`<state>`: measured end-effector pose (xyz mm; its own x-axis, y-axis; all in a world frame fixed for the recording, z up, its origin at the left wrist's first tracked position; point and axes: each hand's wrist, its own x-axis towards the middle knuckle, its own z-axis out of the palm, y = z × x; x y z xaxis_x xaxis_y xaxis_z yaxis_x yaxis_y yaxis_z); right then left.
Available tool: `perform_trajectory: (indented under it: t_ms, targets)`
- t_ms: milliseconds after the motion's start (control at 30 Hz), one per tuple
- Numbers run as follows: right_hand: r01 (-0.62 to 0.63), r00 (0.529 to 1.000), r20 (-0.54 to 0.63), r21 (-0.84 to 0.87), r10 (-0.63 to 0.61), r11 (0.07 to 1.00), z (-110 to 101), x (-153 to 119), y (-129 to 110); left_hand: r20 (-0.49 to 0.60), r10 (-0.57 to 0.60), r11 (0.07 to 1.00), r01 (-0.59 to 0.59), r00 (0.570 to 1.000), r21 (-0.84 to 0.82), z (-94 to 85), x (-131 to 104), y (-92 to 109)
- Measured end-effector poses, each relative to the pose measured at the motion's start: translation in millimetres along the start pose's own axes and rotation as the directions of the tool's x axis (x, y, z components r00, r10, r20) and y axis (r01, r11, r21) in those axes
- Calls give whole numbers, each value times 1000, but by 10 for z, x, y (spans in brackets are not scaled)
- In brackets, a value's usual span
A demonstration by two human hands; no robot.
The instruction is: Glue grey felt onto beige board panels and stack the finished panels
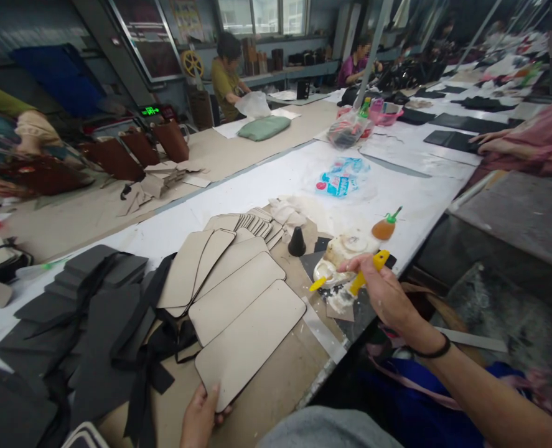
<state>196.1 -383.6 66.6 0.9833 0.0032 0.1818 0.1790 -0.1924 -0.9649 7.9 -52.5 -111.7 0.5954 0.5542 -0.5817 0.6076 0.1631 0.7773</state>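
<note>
My right hand (pixel 390 298) is closed around a brush with a yellow handle (pixel 360 281). Its pale bristles point down at a small brown card smeared with white paste. Just left of it sits a paste-crusted white container (pixel 345 247) with a yellow-tipped tool (pixel 317 284) at its near edge. At the table's near side, my left hand (pixel 202 414) grips the lower corner of a beige panel (pixel 252 342) with rounded corners and dark edges, thumb on top. That panel overlaps a fanned row of similar beige panels (pixel 236 286) behind it.
Dark grey panels (pixel 102 342) and black straps (pixel 147 348) cover the left side. A black cone (pixel 297 241) and an orange bottle with a green nozzle (pixel 385 225) stand near the paste. Farther back are a plastic bag (pixel 343 177), brown bags (pixel 112 158) and several people at work.
</note>
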Motion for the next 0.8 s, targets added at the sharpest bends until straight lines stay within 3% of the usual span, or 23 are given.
perform_trajectory:
  t_ms: [167,267,333,400,467,500,600,667,800]
  targets:
    - [1,1000,-25,-116,-4,993,25,295,125,4,100,984,-99,995,145,74,-89,69]
    - [-9,1000,-14,-118,8,993,73,406,233,-122,172,950,-132,977,282,12,-77,71]
    - [10,1000,5,-178,-10,984,100,467,289,-276,310,882,-167,910,441,-48,-65,27]
    - [21,999,31,-268,-13,963,115,525,334,-318,516,748,-237,796,619,-96,-66,-58]
    - [18,998,60,-352,3,936,120,577,374,-209,674,582,-334,709,742,-122,-80,-171]
    - [19,998,69,-390,8,921,122,600,394,-134,716,501,-372,685,781,-128,-89,-229]
    - [42,998,66,-499,-11,866,131,656,453,45,736,327,-413,676,850,-129,-116,-366]
    - [68,997,63,-543,-40,837,145,686,490,78,737,278,-407,671,870,-122,-128,-412]
    - [135,990,117,-592,-81,795,198,739,566,46,752,289,-391,658,874,-94,-138,-419]
